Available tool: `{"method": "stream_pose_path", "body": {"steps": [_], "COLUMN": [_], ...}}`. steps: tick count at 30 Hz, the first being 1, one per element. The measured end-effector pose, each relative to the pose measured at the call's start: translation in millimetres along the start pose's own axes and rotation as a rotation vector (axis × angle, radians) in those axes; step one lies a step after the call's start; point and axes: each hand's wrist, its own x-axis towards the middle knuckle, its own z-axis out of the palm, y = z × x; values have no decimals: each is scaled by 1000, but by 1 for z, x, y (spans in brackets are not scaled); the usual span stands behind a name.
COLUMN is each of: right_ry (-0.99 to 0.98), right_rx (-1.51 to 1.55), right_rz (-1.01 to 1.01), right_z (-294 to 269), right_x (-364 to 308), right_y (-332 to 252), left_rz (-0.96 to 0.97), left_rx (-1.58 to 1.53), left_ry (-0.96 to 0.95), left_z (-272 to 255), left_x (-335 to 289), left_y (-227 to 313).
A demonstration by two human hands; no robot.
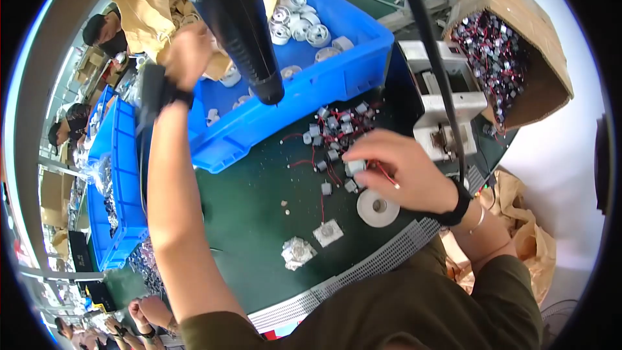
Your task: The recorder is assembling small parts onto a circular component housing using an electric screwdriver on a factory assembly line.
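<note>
My right hand [411, 175] is closed over the green work surface. Between its fingers is a small grey motor [355, 167] with thin red and black wires. Just beyond it lies a loose pile of similar wired motors [340, 124], and a white disc with a centre hole [378, 207] sits close under the palm. My left hand [188, 55] is raised over the far left of the blue bin [291, 107], next to a brown paper bag [139, 3]. Motion smears its fingers. White round plastic housings [317, 35] lie in the bin.
A black electric screwdriver [240, 32] hangs in front of the bin. To the right stand a white metal fixture [447, 107] and a tipped carton [551, 58] full of wired motors. A crumpled wad [298, 254] and a small white plate [328, 233] lie nearby. Other people work at left.
</note>
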Motion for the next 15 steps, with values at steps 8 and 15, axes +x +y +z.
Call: {"method": "stream_pose_path", "body": {"steps": [8,15], "right_ry": [-25,49], "right_rx": [98,198], "right_rz": [162,195], "right_z": [-7,1], "right_x": [-29,-42], "right_y": [4,-6], "left_rz": [163,242], "left_rx": [99,43], "left_ry": [-144,-410], "left_z": [121,116], "left_x": [61,25], "left_y": [-49,-102]}}
